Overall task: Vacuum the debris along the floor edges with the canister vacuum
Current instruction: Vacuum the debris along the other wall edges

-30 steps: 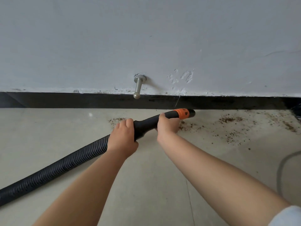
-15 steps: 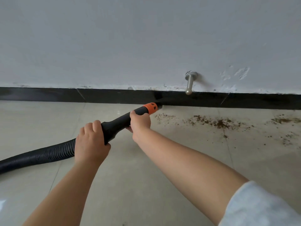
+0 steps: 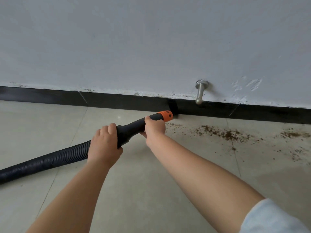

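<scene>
A black ribbed vacuum hose [image 3: 50, 158] runs from the lower left to a black handle [image 3: 129, 129] with an orange collar [image 3: 165, 115]. Its dark nozzle tip touches the black baseboard [image 3: 117, 102]. My left hand [image 3: 105, 145] grips the handle where the hose joins it. My right hand [image 3: 154, 127] grips the handle just behind the orange collar. Brown debris [image 3: 225, 132] lies scattered on the tile floor to the right of the nozzle, near the baseboard.
A metal door stopper [image 3: 200, 92] sticks out of the white wall above the baseboard, right of the nozzle. More brown debris [image 3: 294, 134] lies at the far right. Beige floor tiles [image 3: 143, 182] spread below my arms.
The view has swung left, so the door stopper now sits right of the nozzle. The nozzle has gone from the debris patch to the floor edge left of it. Both hands keep their grip.
</scene>
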The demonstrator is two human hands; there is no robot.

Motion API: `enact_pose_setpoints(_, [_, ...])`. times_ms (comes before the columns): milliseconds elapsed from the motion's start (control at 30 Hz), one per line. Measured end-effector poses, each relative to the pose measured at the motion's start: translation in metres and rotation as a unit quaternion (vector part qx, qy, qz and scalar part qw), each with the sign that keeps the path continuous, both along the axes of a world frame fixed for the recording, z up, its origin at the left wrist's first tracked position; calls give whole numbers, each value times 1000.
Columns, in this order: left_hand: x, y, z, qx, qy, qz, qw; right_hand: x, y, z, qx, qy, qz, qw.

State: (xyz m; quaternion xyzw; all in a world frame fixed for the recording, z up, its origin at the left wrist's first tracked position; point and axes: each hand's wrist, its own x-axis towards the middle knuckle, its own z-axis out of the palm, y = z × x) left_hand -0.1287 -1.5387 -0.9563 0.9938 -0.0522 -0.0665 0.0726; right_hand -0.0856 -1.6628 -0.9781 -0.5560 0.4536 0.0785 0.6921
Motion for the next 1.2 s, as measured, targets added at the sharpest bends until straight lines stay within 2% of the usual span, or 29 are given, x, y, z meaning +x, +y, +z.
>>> enact_pose_setpoints(233, [2,-78,-14,-15,26,-93,995,-20,-89,-2,1,-3,-106,994])
enact_pose_setpoints(500, [-10,-133,-20,-20,29,-127,991,-40,-146,0,18,-7,-149,989])
enact_pose_setpoints(667, [-13,-100,-7,17,5,-53,998,-33,-100,8,-59,-2,-66,996])
enact_pose_setpoints(767, [-16,-55,1,-8,-9,26,1000,-25,-53,17,-74,-10,-1,997])
enact_pose_setpoints(833, [-17,-20,8,-14,-15,71,997,-20,-19,25,-38,-7,30,999])
enact_pose_setpoints(1033, [-22,63,26,43,-4,147,988,-8,64,31,146,-12,93,985])
enact_pose_setpoints(1133, [-22,88,27,59,-7,165,984,1,87,33,193,-10,110,975])
enact_pose_setpoints(1200, [-20,98,24,68,6,145,987,4,95,28,188,16,94,978])
